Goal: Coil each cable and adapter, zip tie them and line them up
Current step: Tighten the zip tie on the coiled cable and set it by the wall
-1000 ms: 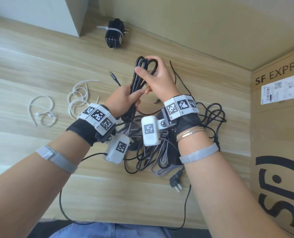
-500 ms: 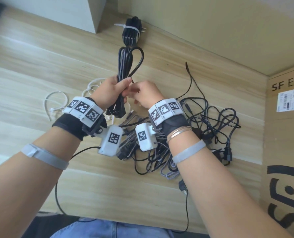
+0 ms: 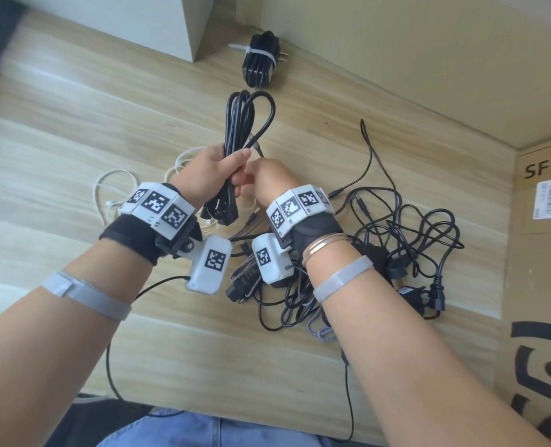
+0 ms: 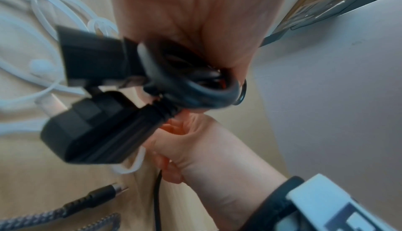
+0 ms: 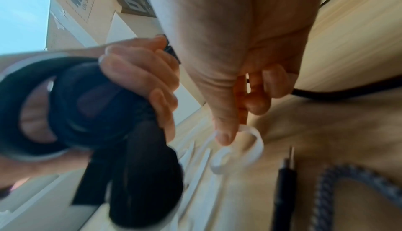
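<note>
Coiled power cable (image 3: 235,150): black, folded into a long narrow bundle; held upright above the counter (image 3: 74,101), loops pointing far, its two plugs hanging at the near end. No tie on it yet.
Left hand (image 3: 208,175): fingers (image 5: 139,79) wrapped round the middle of the bundle, carrying it.
Right hand (image 3: 267,182): just beside the left, near the bundle's waist. In the right wrist view its thumb and forefinger pinch a white zip tie (image 5: 237,150), which curls below them.
Done: one bundled adapter (image 3: 259,64) lies at the far edge by the wall, already bound with a white tie.
In hand: judged to be the second item; coiling looks finished, binding not yet begun.
Left to do: tie this bundle, set it beside the first, then work through the tangled cables (image 3: 380,253) at the right, including a braided cable (image 3: 251,272) on the near side.
Spare zip ties (image 3: 116,191): white, loose on the counter to the left, behind the left wrist.
Surroundings: cardboard box (image 3: 545,285) at the right edge.
</note>
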Demonstrator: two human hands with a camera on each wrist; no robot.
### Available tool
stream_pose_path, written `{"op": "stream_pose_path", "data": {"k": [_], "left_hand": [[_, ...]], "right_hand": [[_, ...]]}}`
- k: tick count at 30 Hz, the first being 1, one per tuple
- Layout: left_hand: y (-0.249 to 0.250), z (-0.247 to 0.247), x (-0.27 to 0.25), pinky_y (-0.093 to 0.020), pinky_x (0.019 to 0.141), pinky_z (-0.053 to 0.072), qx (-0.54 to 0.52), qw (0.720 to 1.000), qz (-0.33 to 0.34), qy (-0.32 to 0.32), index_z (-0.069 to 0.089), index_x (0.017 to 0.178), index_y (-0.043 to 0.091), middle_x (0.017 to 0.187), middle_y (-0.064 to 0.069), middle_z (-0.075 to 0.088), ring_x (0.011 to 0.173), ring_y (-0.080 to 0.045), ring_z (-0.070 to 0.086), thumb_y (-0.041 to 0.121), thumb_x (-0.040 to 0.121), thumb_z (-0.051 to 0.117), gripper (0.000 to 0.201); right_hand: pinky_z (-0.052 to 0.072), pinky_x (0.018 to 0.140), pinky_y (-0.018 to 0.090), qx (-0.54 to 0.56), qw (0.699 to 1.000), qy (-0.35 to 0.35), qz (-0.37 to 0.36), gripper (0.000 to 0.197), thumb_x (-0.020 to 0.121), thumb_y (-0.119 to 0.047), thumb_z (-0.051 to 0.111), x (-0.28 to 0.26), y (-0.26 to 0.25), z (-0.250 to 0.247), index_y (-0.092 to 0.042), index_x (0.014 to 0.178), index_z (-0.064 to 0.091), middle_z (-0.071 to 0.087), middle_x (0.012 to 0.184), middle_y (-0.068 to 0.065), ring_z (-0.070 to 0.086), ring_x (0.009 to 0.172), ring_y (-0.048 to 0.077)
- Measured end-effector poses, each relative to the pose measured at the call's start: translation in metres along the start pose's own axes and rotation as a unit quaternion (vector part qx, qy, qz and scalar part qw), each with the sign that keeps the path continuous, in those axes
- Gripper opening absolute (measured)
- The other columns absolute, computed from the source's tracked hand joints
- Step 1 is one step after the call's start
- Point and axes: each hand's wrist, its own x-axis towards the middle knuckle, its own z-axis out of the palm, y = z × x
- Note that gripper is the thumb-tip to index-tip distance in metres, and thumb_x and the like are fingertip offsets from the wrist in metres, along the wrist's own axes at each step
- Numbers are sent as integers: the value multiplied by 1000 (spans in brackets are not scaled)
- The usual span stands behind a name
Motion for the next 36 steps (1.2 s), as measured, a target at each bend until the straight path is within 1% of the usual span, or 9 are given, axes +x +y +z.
{"op": "stream_pose_path", "data": {"k": [3, 7, 13, 19, 22, 26, 30, 32, 36], "left_hand": [[0, 1, 0, -20, 52, 46, -2, 1000, -5, -3, 42, 69, 14, 45, 7, 46, 44, -9, 48, 22, 99, 41, 30], [2, 5, 1, -28, 57, 45, -9, 1000, -17, -5, 42, 71, 14, 46, 7, 48, 45, -11, 49, 24, 99, 40, 29], [9, 17, -1, -22, 53, 45, 7, 1000, -16, -13, 42, 73, 14, 47, 7, 50, 45, -10, 51, 25, 98, 40, 28], [7, 25, 1, -29, 49, 44, 30, 999, -6, -32, 50, 76, 14, 64, 0, 56, 52, -18, 51, 28, 97, 44, 26], [4, 32, 2, -30, 50, 45, 33, 998, -24, -43, 58, 88, 11, 74, -8, 55, 55, -24, 52, 37, 90, 53, 26], [5, 46, -3, -30, 51, 46, 35, 994, -39, -92, 54, 115, -1, 68, 7, 65, 60, -25, 53, 39, 90, 53, 47], [9, 56, -6, -33, 59, 47, -6, 991, -25, -130, 53, 77, 13, 124, -1, 61, 51, -16, 54, 38, 89, 54, 27], [9, 58, -7, -34, 59, 47, -4, 990, -29, -140, 52, 69, 18, 113, -9, 64, 51, -17, 54, 41, 85, 55, 28], [7, 68, -7, -30, 53, 46, 22, 993, -38, -106, 54, 81, 15, 56, 2, 60, 51, -17, 55, 32, 93, 49, 21]], "right_hand": [[48, 77, 26, -38, 998, 29, -31, 5, 85, -11, 65, -11, 6, -13, -16, 83, 63, 67, 93, 0, 62, 84, 15], [42, 62, 23, -45, 997, 61, -25, 9, 81, -15, 68, -23, 16, -28, -24, 80, 63, 60, 74, -6, 55, 66, 11], [40, 70, 24, -61, 993, 99, 0, 7, 86, -22, 64, -37, 42, -43, -20, 89, 70, 60, 79, -3, 55, 72, 15], [42, 54, 17, -1, 990, 139, 38, 10, 90, -18, 59, -49, 66, -50, -18, 90, 68, 66, 79, -2, 48, 48, 2], [34, 38, 10, 110, 986, 108, 59, 11, 92, -11, 55, -57, 65, -52, -13, 98, 63, 68, 78, -1, 44, 45, 6], [30, 39, 16, 183, 980, 55, 63, 20, 90, -1, 49, -63, 61, -54, -19, 85, 52, 68, 76, 4, 41, 45, 8], [32, 39, 15, 230, 970, 36, 65, 17, 92, 1, 48, -68, 67, -54, -16, 89, 47, 65, 72, 7, 40, 45, 8], [33, 38, 16, 268, 960, 37, 69, 14, 92, 2, 47, -71, 72, -54, -10, 98, 49, 64, 74, 9, 39, 45, 8], [36, 44, 18, 271, 961, 12, 61, 17, 91, 2, 48, -77, 77, -52, -14, 91, 52, 64, 81, 15, 42, 48, 9]]}}
